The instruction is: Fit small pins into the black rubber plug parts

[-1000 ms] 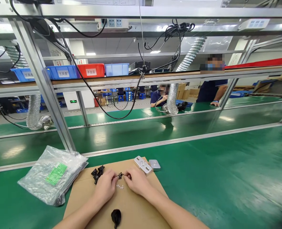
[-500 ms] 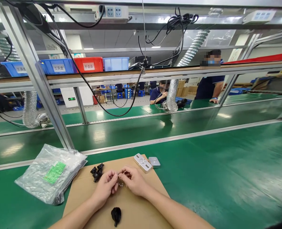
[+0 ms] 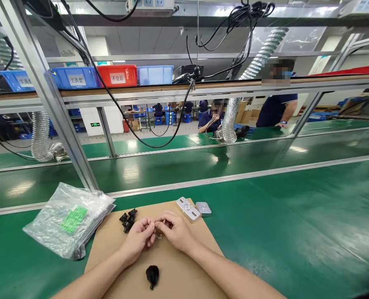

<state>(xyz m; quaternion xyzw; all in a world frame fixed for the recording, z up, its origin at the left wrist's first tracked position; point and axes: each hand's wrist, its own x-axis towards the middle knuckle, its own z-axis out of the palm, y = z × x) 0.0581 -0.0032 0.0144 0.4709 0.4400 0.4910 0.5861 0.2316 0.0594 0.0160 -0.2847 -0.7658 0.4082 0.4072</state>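
Observation:
My left hand (image 3: pixel 141 236) and my right hand (image 3: pixel 173 231) meet fingertip to fingertip above a cardboard sheet (image 3: pixel 178 272). Both are pinched closed; whatever sits between the fingertips is too small to make out. Just below them, a few tiny clear pieces (image 3: pixel 158 236) lie on the cardboard. A cluster of small black funnel-shaped parts (image 3: pixel 127 220) rests beside my left hand. Nearer to me lies a single black funnel-shaped part (image 3: pixel 152 276). Beyond my right hand are a silver metal block with slots (image 3: pixel 188 209) and a smaller square metal block (image 3: pixel 203 209).
A clear plastic bag with a green label (image 3: pixel 69 222) lies left of the cardboard on the green tabletop (image 3: pixel 284 224). A metal post (image 3: pixel 47 95) rises behind it. Blue and red bins (image 3: pixel 117 79) stand on the shelf above, and a black cable (image 3: pixel 122 117) hangs down. Co-workers (image 3: pixel 276 110) are across the bench.
The view has shifted slightly, so the bench items sit a little higher in the picture. My hands stay together, with only small finger movement.

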